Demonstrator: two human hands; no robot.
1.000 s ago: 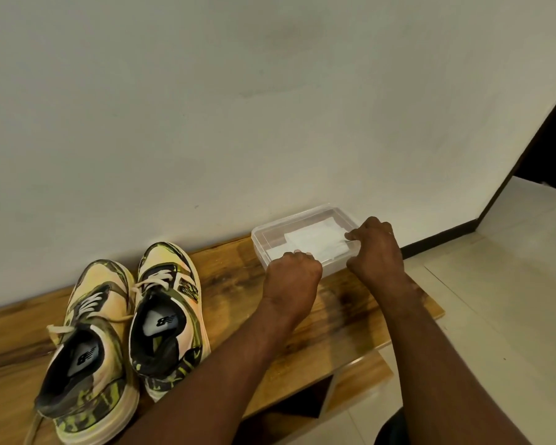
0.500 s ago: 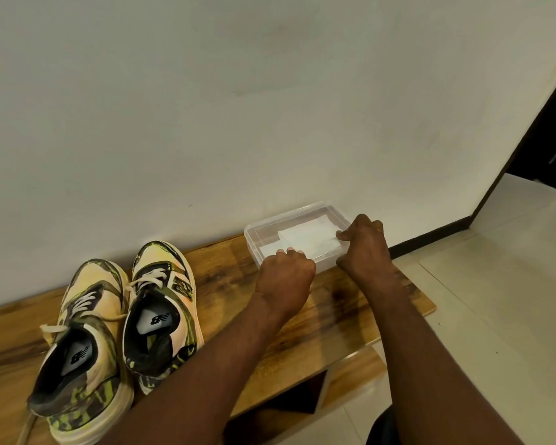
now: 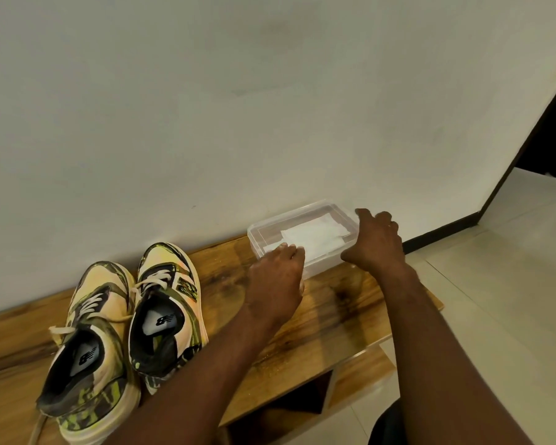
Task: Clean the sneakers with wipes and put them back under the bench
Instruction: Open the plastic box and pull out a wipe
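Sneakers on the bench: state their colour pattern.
The sneakers are cream-yellow with olive-green camouflage patches and white laces, per the head view.

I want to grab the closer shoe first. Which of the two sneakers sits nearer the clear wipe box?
The right-hand sneaker, its toe pointing at the wall, sits nearer the wipe box. The other sneaker lies beyond it, toward the bench's left end.
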